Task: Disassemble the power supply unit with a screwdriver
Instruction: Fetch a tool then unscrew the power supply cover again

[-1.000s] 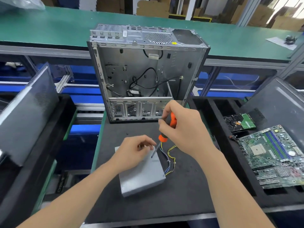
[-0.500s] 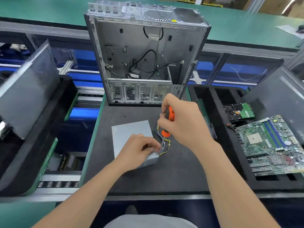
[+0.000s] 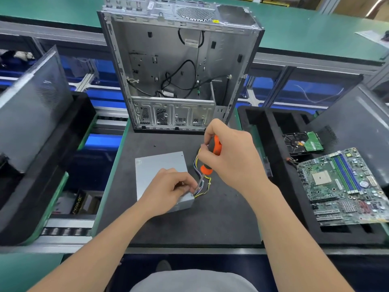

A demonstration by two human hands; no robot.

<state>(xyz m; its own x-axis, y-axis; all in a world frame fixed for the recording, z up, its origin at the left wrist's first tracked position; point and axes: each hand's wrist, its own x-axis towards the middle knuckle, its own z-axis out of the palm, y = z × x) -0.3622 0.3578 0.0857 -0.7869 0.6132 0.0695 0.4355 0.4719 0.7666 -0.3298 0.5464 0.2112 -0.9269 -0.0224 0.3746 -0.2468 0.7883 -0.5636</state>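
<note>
A grey metal power supply unit [image 3: 155, 171] lies flat on the black foam mat [image 3: 221, 218], with a bundle of coloured wires [image 3: 203, 186] coming out of its right side. My left hand [image 3: 168, 190] rests on the unit's near right corner, fingers curled over the edge beside the wire exit. My right hand [image 3: 229, 157] grips an orange and black screwdriver [image 3: 210, 159] that slants down and left. Its metal tip meets the unit's right corner, close to my left fingertips. The screw itself is too small to see.
An open, stripped computer case [image 3: 174, 66] stands upright at the mat's far edge. A black foam tray [image 3: 271, 175] on the right holds a green motherboard [image 3: 345, 184] and a hard drive [image 3: 303, 142]. Grey side panels lean in trays at left [image 3: 31, 108] and right [image 3: 357, 123].
The view has tilted down and closer. Both hands stay on the power supply unit, with the screwdriver tip held at the same right corner; the grip looks unchanged.
</note>
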